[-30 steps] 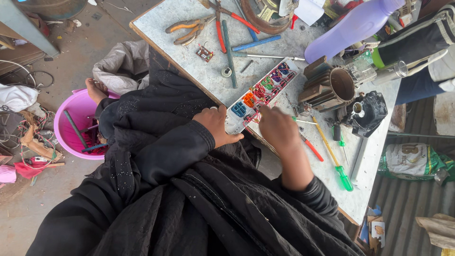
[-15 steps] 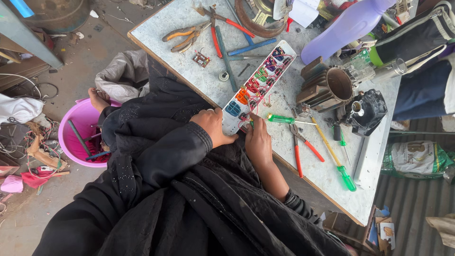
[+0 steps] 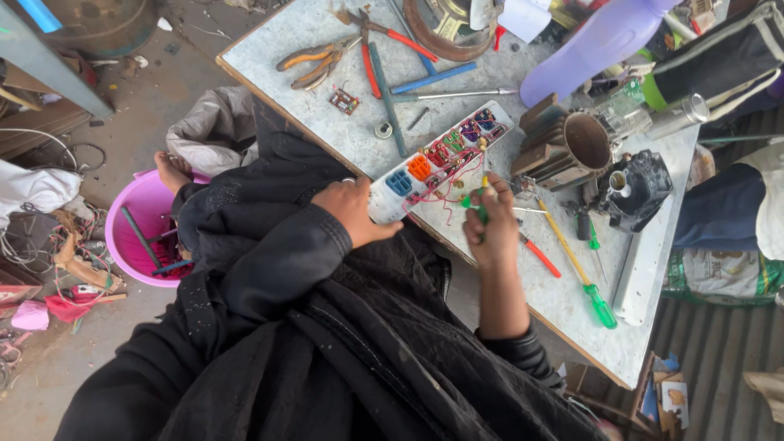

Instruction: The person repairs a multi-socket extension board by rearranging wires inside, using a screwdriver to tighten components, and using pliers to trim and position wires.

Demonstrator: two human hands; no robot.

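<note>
— What's the person in the black sleeves doing, from where you stand?

— Closest to us, the left hand (image 3: 353, 214) is clamped on the near end of an opened power strip (image 3: 441, 159), pinning it at the table (image 3: 563, 294) edge. The right hand (image 3: 493, 233) is closed around a green-handled screwdriver (image 3: 478, 204), tip aimed into the strip's middle.

— So the strip is already apart?

— Looks so. Its cover is off, the coloured sockets inside are bare, and thin red wires (image 3: 445, 184) spill loose over its side. I'd judge the opening-up done and the work inside only partway; nothing is closed again.

— Anything else in reach?

— Just past the right hand lie a red screwdriver (image 3: 539, 256) and a long yellow one with a green handle (image 3: 581, 273). Farther on, a rusty motor core (image 3: 572, 147) and a black casing (image 3: 641, 186). At the far side, orange-handled pliers (image 3: 314, 61), blue-handled tools and a purple bottle (image 3: 600, 41).

— And on the floor?

— A pink tub (image 3: 139, 237) of odds and ends, to the left.
</note>
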